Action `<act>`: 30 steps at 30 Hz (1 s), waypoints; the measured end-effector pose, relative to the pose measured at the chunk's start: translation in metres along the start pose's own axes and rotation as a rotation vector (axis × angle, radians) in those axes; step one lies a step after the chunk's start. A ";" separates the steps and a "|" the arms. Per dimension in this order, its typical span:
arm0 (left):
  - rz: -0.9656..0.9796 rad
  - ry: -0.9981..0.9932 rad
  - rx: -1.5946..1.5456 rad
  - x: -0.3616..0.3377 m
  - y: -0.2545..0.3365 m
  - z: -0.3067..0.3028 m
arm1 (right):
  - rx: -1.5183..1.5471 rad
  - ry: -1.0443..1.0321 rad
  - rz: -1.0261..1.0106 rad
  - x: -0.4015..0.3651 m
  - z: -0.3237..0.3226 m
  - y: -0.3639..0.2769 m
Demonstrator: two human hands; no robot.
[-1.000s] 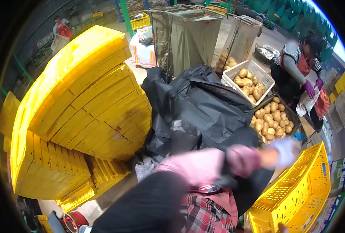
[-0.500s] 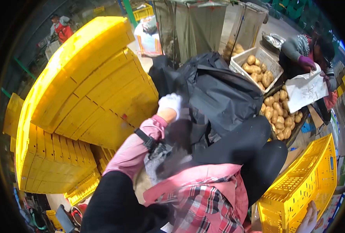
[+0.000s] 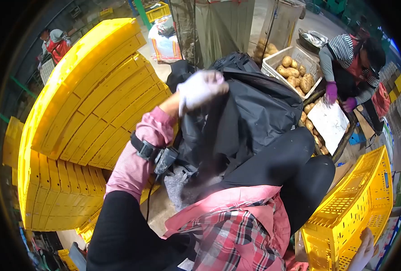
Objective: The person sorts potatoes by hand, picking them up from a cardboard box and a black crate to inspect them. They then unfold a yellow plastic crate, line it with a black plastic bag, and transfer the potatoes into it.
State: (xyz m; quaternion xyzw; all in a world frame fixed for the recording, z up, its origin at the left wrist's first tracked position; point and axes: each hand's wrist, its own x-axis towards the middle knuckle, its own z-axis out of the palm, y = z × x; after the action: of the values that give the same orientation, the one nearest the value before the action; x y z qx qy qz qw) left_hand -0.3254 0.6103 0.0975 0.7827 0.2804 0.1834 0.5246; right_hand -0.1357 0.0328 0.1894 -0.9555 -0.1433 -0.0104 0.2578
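At twelve o'clock your left hand (image 3: 200,88), gloved white, closes its fingers on one black plastic bag (image 3: 263,113) heaped at centre. At five o'clock your right hand (image 3: 362,253) touches one yellow crate (image 3: 345,212); you can't tell whether it grips. One white crate of potatoes (image 3: 268,67) sits at one o'clock.

White crate (image 3: 287,58) w/ potatoes (image 3: 295,74). Far left of it: tilted stack of yellow crates (image 3: 87,117). Just right: co-worker (image 3: 349,63), striped sleeves, purple gloves, hands on a white sheet (image 3: 329,122) just below the crate. Behind-left of crate: olive sacks (image 3: 218,27). Far left, beyond the stack: 2nd person (image 3: 56,43) in red.
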 end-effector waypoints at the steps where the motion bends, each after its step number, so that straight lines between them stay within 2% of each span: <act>1: 0.045 0.096 -0.050 -0.001 0.026 -0.004 | -0.002 -0.009 -0.060 0.007 0.000 -0.009; 3: 0.053 0.180 -0.114 -0.015 0.099 -0.007 | 0.160 -0.132 -0.315 0.025 0.004 -0.038; 4: 0.210 0.147 -0.160 -0.006 0.119 -0.009 | 0.068 -0.122 -0.489 0.035 0.009 -0.046; 6: 0.362 0.097 -0.122 -0.011 0.175 0.015 | 0.302 -0.130 -0.530 0.042 0.036 -0.129; 7: 0.425 -0.048 -0.145 -0.006 0.191 0.028 | 0.307 -0.105 -0.591 0.034 0.048 -0.179; 8: 0.460 -0.184 -0.179 -0.008 0.207 0.045 | 0.390 -0.263 -0.678 0.035 0.055 -0.213; 9: 0.486 -0.322 -0.215 -0.010 0.222 0.063 | 0.661 -0.395 -0.701 0.046 0.078 -0.227; 10: 0.578 -0.245 0.030 -0.015 0.237 0.080 | 0.741 -0.646 -0.579 0.053 0.084 -0.248; 11: 0.664 -0.225 0.075 -0.018 0.244 0.087 | 0.755 -0.750 -0.525 0.073 0.093 -0.258; 12: 0.748 -0.207 0.120 -0.019 0.249 0.093 | 0.845 -0.587 -0.586 0.089 0.105 -0.258; 13: 0.719 -0.214 -0.008 -0.022 0.247 0.097 | 0.924 -0.412 -0.638 0.109 0.113 -0.254; 14: 0.647 -0.183 -0.014 -0.031 0.246 0.093 | 0.896 -0.244 -0.547 0.143 0.110 -0.248; 15: 0.652 -0.078 0.151 -0.027 0.240 0.091 | 1.158 -0.212 -0.407 0.151 0.091 -0.243; 16: 0.597 -0.136 0.166 -0.023 0.232 0.088 | 1.035 -0.110 -0.468 0.182 0.067 -0.212; 17: 0.788 0.013 0.293 0.002 0.210 0.093 | 0.645 0.086 -0.634 0.217 0.042 -0.162; 18: 0.729 0.027 0.467 -0.006 0.210 0.098 | 0.027 0.381 -0.774 0.249 0.011 -0.105; 19: 0.741 -0.056 0.456 0.011 0.194 0.107 | -0.333 0.533 -0.773 0.274 -0.018 -0.050; 20: 0.715 -0.185 0.392 0.018 0.183 0.126 | -0.731 0.700 -0.678 0.254 -0.046 -0.021; 21: 0.621 -0.329 0.358 0.008 0.195 0.146 | -0.662 0.744 -0.547 0.235 -0.066 0.005; 22: 0.697 -0.439 0.316 0.018 0.189 0.176 | -0.592 0.798 -0.418 0.225 -0.083 0.032; 23: 0.799 -0.523 0.285 0.023 0.189 0.210 | -0.467 0.913 -0.410 0.234 -0.098 0.077; 24: 0.862 -0.515 0.349 0.025 0.192 0.250 | -0.203 0.913 -0.505 0.234 -0.111 0.111; 25: 0.864 -0.469 0.394 0.023 0.198 0.292 | -0.114 0.915 -0.467 0.218 -0.126 0.125; 26: 0.822 -0.436 0.437 0.049 0.192 0.319 | -0.019 0.874 -0.427 0.225 -0.110 0.117; 27: 0.579 -0.592 0.333 0.046 0.207 0.353 | -0.069 0.897 -0.524 0.197 -0.122 0.118; 29: 0.415 -0.684 0.198 0.052 0.221 0.424 | -0.228 0.855 -0.423 0.160 -0.143 0.139; 30: 0.600 -0.477 0.262 0.064 0.199 0.475 | -0.301 0.821 -0.371 0.149 -0.152 0.152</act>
State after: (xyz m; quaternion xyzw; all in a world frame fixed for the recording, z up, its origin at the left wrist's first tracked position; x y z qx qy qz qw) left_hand 0.0492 0.2510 0.0993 0.9105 -0.0691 0.1046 0.3941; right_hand 0.0574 -0.1282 0.2602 -0.8573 -0.1947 -0.4538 0.1456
